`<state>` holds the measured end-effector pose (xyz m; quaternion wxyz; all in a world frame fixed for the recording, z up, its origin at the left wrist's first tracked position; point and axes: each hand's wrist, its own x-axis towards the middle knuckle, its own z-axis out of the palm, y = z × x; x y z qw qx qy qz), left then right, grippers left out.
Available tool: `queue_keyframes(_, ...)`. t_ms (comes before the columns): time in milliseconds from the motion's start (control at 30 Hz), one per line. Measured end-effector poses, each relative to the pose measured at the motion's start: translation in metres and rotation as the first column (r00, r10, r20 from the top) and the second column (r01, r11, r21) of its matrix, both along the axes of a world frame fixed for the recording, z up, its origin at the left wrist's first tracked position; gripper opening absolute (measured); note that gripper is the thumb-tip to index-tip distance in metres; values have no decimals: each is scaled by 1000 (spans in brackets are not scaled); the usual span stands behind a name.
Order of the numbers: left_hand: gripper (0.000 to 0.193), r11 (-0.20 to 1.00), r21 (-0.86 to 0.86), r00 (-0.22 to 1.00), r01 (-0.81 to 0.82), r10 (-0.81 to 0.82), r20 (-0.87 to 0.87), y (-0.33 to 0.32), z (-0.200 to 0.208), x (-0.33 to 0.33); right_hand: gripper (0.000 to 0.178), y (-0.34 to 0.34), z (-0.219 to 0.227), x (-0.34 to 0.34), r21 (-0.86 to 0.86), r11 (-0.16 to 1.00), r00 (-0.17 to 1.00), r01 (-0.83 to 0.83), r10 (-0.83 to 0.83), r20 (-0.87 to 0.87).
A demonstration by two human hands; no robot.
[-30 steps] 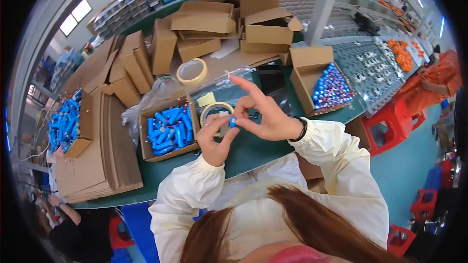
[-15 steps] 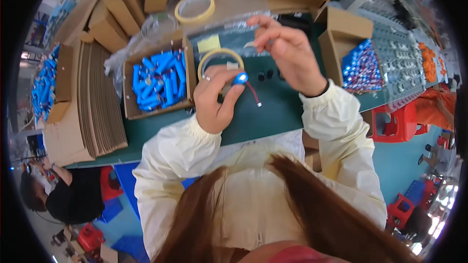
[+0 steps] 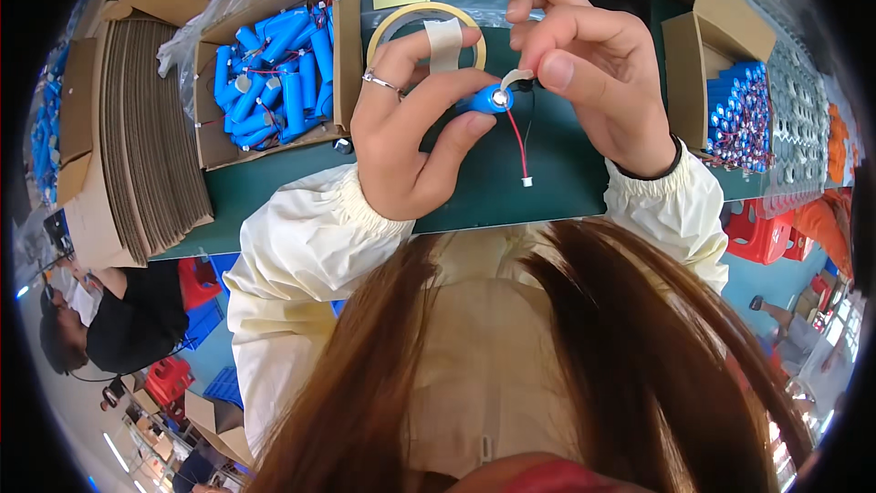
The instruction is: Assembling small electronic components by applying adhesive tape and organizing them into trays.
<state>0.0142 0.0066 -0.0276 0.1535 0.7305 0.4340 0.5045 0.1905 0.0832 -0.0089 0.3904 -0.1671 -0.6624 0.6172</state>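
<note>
Green tabletop (image 3: pixel 570 184) carries an open cardboard box (image 3: pixel 347 50) of blue cells (image 3: pixel 292 96). Right of that box, the left hand (image 3: pixel 401 137) clamps one wired blue cell (image 3: pixel 486 100) between thumb and forefinger; farther from the box, the right hand (image 3: pixel 607 73), apart from the left, pinches a small pale strip (image 3: pixel 516 78) at the cell's end.

The dark green counter (image 3: pixel 557 178) held a stack of brown cardboard sheets (image 3: pixel 151 132) on the left. Beside it sat an open brown cardboard box (image 3: pixel 346 55), then a round cream tape roll (image 3: pixel 422 10). Another brown cardboard box (image 3: pixel 686 82) sat on the right.
</note>
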Motion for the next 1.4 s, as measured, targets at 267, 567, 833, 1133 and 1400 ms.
queue_keyframes(267,21,999,11,998,-47,48,-45,-1,4,1,13,-6,5,-2,-37,999,998,26,-24,53)
queue_keyframes(567,21,996,50,995,-73,76,-61,2,0,0,14,-8,9,-2,-48,998,993,48,-43,113)
queue_keyframes(833,22,996,17,996,-82,83,-44,1,0,1,11,-10,10,-2,-32,998,986,47,-42,162)
queue_keyframes(1133,22,994,26,993,-108,109,-35,0,-3,2,1,-14,14,-5,201,969,952,143,-190,242)
queue_keyframes(1400,24,987,89,986,-137,144,-88,1,-6,1,4,-19,22,-7,565,802,881,194,-396,259)
